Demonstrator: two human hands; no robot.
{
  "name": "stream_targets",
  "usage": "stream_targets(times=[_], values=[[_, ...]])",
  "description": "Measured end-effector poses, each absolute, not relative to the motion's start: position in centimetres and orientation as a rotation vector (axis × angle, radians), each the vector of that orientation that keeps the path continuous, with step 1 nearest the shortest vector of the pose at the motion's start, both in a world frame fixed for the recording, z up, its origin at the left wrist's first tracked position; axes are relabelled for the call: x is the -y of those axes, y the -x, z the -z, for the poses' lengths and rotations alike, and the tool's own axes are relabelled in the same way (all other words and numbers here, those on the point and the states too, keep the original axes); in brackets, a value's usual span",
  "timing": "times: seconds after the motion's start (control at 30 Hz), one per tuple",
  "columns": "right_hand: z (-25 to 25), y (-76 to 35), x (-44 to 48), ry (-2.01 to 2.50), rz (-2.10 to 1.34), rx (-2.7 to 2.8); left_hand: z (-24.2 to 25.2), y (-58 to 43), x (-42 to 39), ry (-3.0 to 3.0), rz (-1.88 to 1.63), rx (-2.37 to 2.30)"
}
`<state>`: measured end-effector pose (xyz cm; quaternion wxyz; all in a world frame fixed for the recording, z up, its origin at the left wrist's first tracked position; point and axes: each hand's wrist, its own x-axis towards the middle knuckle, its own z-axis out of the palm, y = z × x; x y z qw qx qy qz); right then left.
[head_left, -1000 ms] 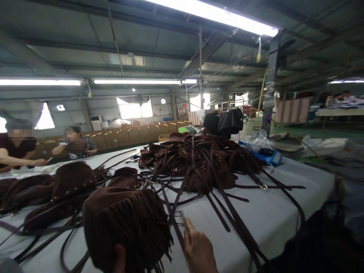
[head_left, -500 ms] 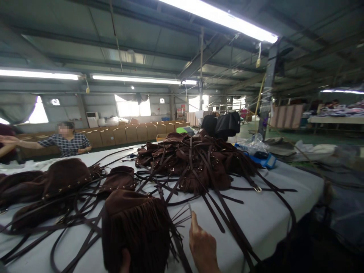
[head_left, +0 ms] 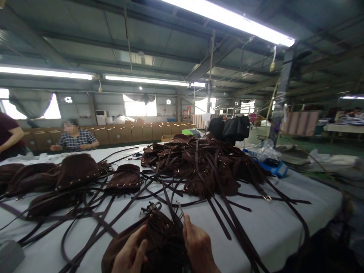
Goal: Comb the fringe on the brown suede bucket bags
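A dark brown fringed bag (head_left: pixel 121 240) with metal eyelets lies at the front edge of the table, its eyelet edge turned up and away from me. My left hand (head_left: pixel 132 248) grips its left side, thumb and fingers bent on the fabric. At the bag's right side, my right hand (head_left: pixel 199 242) is closed on a thin metal tool (head_left: pixel 180 207) that points up and forward; its exact kind is too small to make out. Dark fringe strands run close to the tool's tip. Part of the bag is hidden behind both hands.
A big heap of brown bags (head_left: pixel 199 163) with long straps covers the table's middle. More bags (head_left: pixel 76 172) and looped straps lie left. A blue tray (head_left: pixel 281 168) sits at the right. Two people work across the table at left, before a row of cardboard boxes (head_left: pixel 131 132).
The bag has turned and tipped, so its eyelet edge now shows instead of the hanging fringe. My left hand has come up onto it, and my right hand has moved in against its side.
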<state>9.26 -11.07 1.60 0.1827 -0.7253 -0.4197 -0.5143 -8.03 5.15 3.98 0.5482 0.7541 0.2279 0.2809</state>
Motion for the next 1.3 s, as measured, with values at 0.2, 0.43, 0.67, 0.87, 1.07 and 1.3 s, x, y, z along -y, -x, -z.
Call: stream_targets(times=[0.2, 0.43, 0.67, 0.87, 1.07, 1.3], values=[[-0.3, -9.0, 12.7, 2.025, 1.27, 1.269, -3.1, -0.8, -2.7, -1.807, -0.321, -0.058], [1.9, -8.6, 13.0, 1.879, -0.035, 0.583, 0.3, -0.2, -4.1, -1.698, -0.451, -0.332], [0.1, -7.2, 12.8, 1.876, 0.251, 0.584, 0.3, -0.5, -4.0, -1.618, -0.459, -0.379], [1.3, -3.6, 8.3, 2.008, 0.71, 0.893, -1.4, 0.2, -2.8, -1.685, -0.526, -0.28], [0.8, -4.4, 8.2, 2.039, 0.728, 1.123, -0.7, 1.2, -3.5, -1.682, -0.515, -0.247], [2.2, -5.2, 9.0, 2.044, 0.963, 0.96, 0.3, 0.7, -3.2, -1.57, -0.513, -0.295]])
